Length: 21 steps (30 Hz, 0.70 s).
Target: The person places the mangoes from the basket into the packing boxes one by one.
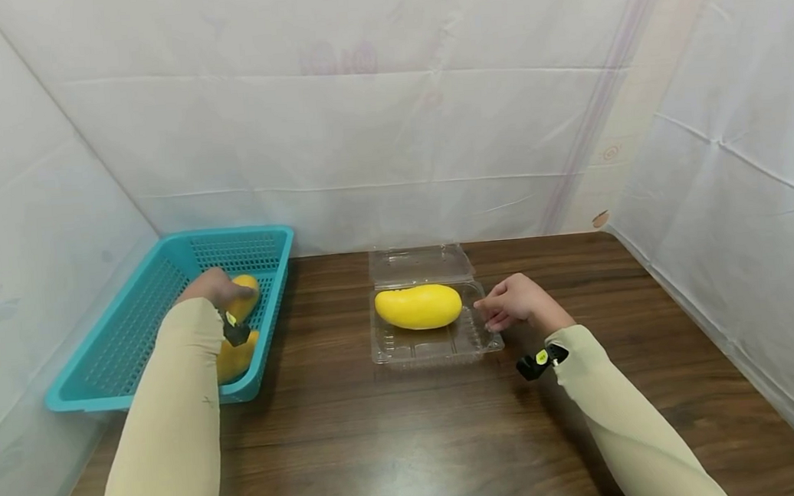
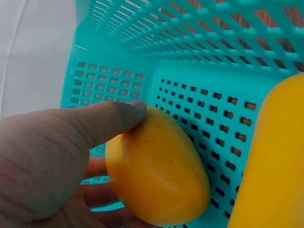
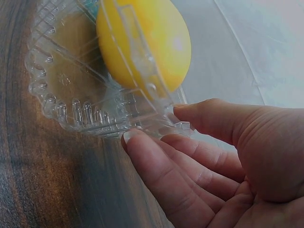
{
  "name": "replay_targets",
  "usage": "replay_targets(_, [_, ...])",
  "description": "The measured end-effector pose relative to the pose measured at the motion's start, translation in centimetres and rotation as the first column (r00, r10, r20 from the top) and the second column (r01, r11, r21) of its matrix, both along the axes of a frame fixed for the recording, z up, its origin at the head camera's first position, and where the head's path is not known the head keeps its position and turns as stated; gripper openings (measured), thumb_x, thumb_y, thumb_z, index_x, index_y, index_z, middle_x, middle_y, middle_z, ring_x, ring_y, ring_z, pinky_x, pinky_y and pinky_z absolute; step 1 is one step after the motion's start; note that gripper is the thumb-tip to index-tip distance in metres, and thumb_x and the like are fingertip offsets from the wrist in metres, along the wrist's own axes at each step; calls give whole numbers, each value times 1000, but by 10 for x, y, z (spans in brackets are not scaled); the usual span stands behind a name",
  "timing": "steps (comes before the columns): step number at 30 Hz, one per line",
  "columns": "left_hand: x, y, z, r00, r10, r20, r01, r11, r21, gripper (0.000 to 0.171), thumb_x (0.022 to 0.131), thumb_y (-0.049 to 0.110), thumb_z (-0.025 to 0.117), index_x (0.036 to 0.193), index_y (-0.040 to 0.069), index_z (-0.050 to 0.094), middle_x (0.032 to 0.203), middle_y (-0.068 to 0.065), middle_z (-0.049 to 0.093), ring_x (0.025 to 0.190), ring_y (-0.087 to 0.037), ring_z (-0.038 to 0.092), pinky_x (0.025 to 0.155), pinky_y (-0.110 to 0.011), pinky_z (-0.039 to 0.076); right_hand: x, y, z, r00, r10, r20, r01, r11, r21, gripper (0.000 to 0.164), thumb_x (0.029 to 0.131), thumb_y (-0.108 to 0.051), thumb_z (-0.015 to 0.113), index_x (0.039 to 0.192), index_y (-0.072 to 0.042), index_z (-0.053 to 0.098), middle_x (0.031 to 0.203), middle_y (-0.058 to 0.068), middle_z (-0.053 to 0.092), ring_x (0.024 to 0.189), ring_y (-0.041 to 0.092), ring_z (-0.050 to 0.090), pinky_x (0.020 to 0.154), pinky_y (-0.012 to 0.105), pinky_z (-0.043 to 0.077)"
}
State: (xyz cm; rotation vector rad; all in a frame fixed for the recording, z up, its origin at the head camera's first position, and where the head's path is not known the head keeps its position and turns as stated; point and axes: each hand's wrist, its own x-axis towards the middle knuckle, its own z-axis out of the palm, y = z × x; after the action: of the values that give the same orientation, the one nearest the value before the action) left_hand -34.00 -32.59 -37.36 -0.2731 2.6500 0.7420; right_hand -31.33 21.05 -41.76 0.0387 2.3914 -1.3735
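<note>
In the head view, my left hand reaches into a turquoise basket on the left. It grips a mango, thumb on the near end and fingers around the underside. A second mango lies beside it in the basket. My right hand is at the right edge of a clear plastic clamshell box, pinching its rim between thumb and fingers in the right wrist view. Inside the box's base lies a bright yellow mango, lengthwise across it; the lid is folded back behind.
The box stands on a dark wooden table, a little right of the basket. White sheeting hangs behind the table and along both sides. The basket's back end is close to the rear sheet.
</note>
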Motion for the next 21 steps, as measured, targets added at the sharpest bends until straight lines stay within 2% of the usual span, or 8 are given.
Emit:
replay_targets(1, [-6,-1,-1,999,-12,-51,9,998,-62,56,100,44,58,116,-9,58,102,-21,62,88,-32,61,64,-38,55,0,0,0,1000,0,0,0,1000,-2,27,95,-17,74,105,8,75,86,13,76,67,17,75,70,37,64])
replay_targets(5, [-15,-5,-4,999,-16,-36,14,998,-63,55,97,41,62,116,-11,57,102,-23,61,88,-33,62,63,-37,55,0,0,0,1000,-5,2,5,1000,-6,27,95,-16,74,106,9,75,86,13,76,67,17,75,69,36,64])
replay_targets(13, [-9,3,-1,997,-9,-82,2,997,-80,54,97,38,62,117,-12,56,102,-25,62,86,-34,62,60,-35,54,1,-1,0,1000,-2,-3,2,1000,-5,27,95,-16,73,107,9,75,85,13,76,67,16,75,68,35,63])
replay_targets(17, [-11,2,-1,995,-27,-101,17,995,-97,50,97,39,62,110,-10,59,96,-21,63,83,-31,61,60,-34,52,1,-1,0,1000,-2,-5,2,1000,-6,27,95,-16,73,106,9,75,85,12,76,67,16,75,68,35,63])
replay_targets(21, [-12,2,0,993,-33,-112,22,995,-99,52,96,39,63,113,-10,56,99,-22,61,85,-32,60,63,-35,51,2,0,1,1000,2,-9,-2,1000,-9,27,95,-16,74,104,9,75,84,13,77,66,17,75,67,35,63])
